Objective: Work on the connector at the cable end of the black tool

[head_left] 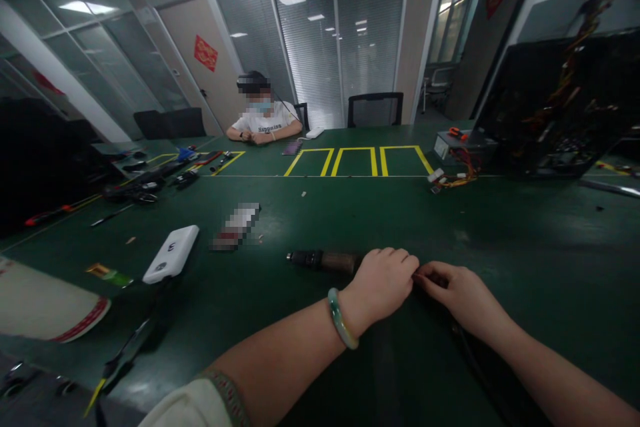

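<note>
- The case stands at the far right of the worktop; we see a bundle of wires in front of or inside it, we cannot tell which, and the rest is too dark to read.
- The metal box sits just beside the case, with an orange thing on top and coloured leads trailing in front; its inside is hidden from us.
- At the left edge we see part of a white cylinder with a red band; whatever it may contain is out of our sight.
- The tool lies near the middle of the worktop, its metal tip pointing left and its rear end under our left hand.
- Our left hand, bracelet at the wrist, is closed over that rear end, clamped on the tool.
- Our right hand is just beside the left, past the tool's rear; thumb and finger are drawn close, but we cannot tell whether they grip anything.
- A cable runs below our right hand towards the bottom edge.
- Well apart on the left lie a white power bank and a pixelated flat thing.
- Across from us, a person rests both forearms on the worktop.
</note>
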Demonstrator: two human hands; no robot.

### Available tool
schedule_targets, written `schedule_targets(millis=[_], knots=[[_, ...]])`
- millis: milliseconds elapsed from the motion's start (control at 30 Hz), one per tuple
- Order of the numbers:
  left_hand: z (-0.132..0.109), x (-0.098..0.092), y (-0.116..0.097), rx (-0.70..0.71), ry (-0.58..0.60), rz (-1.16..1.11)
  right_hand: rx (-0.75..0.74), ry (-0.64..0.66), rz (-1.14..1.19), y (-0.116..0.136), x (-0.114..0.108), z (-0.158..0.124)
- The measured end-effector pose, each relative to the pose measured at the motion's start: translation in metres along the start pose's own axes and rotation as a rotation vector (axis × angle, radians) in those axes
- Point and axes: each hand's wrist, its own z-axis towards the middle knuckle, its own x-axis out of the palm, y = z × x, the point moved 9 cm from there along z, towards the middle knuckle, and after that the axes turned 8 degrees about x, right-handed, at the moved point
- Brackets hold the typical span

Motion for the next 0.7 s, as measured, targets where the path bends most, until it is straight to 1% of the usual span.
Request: schedule_targets(millis=[100, 367, 533, 700], knots=[[0.004, 0.003, -0.002, 0.014, 0.003, -0.003, 0.013, 0.0, -0.022, -0.002, -0.001, 0.001], [-0.001, 0.007, -0.001, 0.079, -0.05, -0.037, -0.008, -0.024, -0.168, -0.002, 0.0, 0.005], [-0.001, 0.009, 0.002, 0.07, -0.042, -0.071, 0.0, -0.045, -0.189, -0.007, -0.001, 0.007], [0.0, 0.009, 0.003, 0.068, -0.026, -0.105, 0.026, 0.021, -0.177, -0.014, 0.003, 0.01]])
